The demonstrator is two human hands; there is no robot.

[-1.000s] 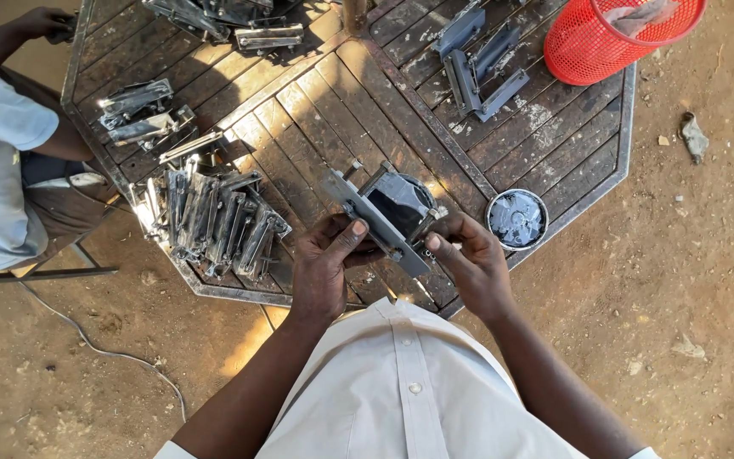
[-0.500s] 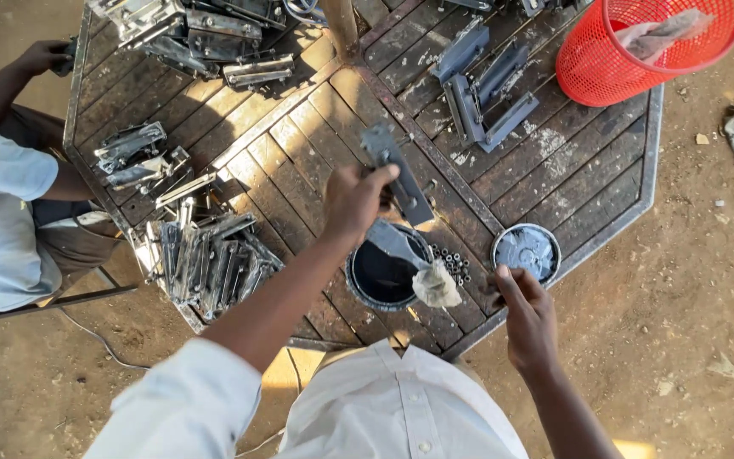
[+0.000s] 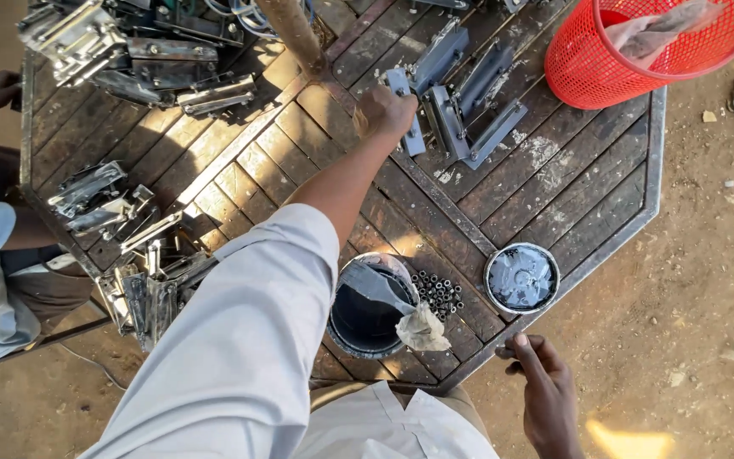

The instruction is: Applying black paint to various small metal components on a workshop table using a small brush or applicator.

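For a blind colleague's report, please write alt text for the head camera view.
Seen from above, the person's left hand reaches across a worn wooden slat table to a grey metal bracket lying beside similar ones. The right hand rests at the table's near edge, by a round paint tin and its lid; a red mesh basket stands far right.

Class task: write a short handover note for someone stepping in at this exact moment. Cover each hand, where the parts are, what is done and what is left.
Left hand: stretched across the wooden table, closed on a grey metal bracket at the far pile of grey brackets.
Right hand: holds nothing, at the table's near edge.
Near: dark paint can with a rag, its lid, small nuts.
Done: grey brackets piled far.
Left: bare metal parts on the left.
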